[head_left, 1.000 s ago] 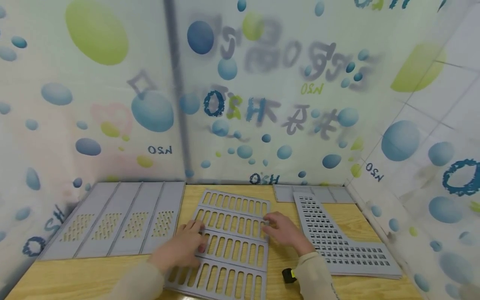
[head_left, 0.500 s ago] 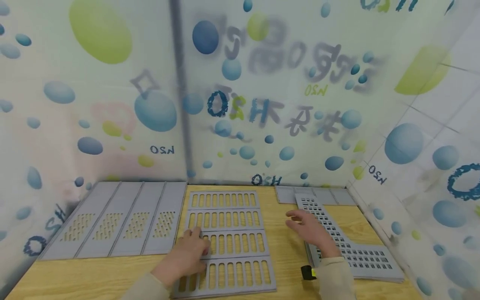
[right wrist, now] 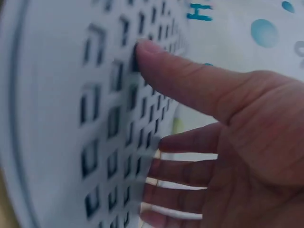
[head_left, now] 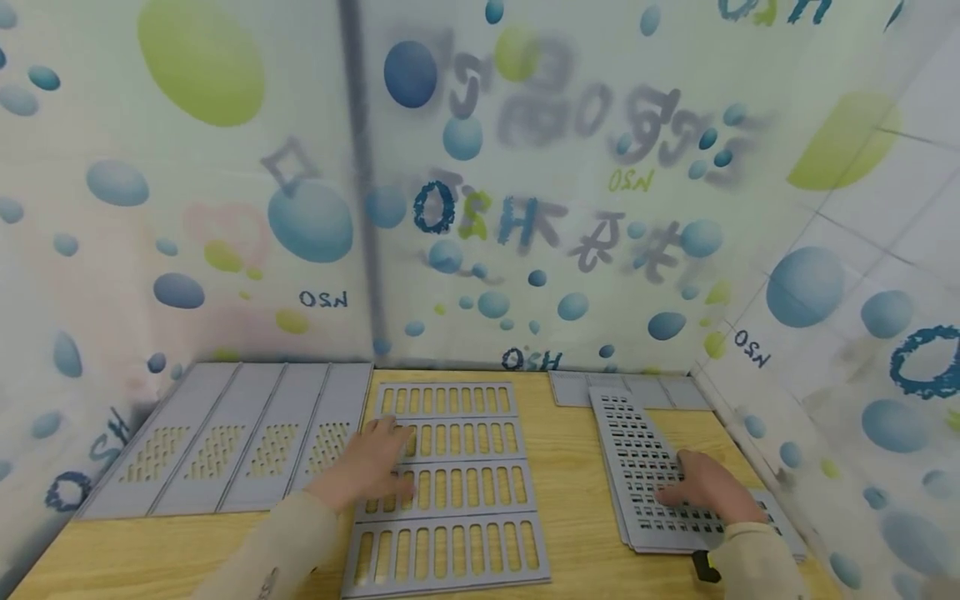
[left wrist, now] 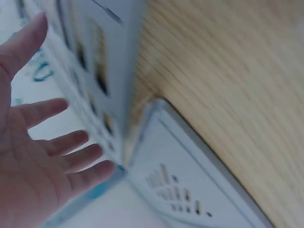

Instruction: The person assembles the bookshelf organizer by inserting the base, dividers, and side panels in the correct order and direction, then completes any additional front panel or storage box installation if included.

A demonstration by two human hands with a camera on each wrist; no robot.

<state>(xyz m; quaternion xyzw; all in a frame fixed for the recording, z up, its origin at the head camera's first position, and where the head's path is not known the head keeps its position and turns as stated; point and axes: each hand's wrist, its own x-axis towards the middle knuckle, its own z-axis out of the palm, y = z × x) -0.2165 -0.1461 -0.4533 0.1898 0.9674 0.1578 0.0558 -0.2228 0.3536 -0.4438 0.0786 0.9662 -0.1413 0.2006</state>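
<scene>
My left hand (head_left: 367,467) is over the left edge of a grey slotted panel (head_left: 442,514) in the middle of the table. In the left wrist view the fingers (left wrist: 71,142) are spread and fairly straight beside that panel, gripping nothing; whether they touch it cannot be told. At the right, my right hand (head_left: 708,487) is at a stack of grey L-shaped perforated panels (head_left: 633,467). Seen from the right wrist, the thumb (right wrist: 166,66) lies at the top panel's face, and the extended fingers (right wrist: 185,173) are by its edge, without a visible curl round it.
Several grey panels (head_left: 202,400) with small slanted holes lie side by side at the left. Behind the L-shaped stack are plain grey panels (head_left: 660,390). The wooden table (head_left: 570,467) meets a patterned curtain (head_left: 480,275) at the back and sides.
The slotted panel has turned straighter and shifted slightly left. My right hand has left its right edge and moved right to the L-shaped stack. My left hand has lifted slightly away from the viewer.
</scene>
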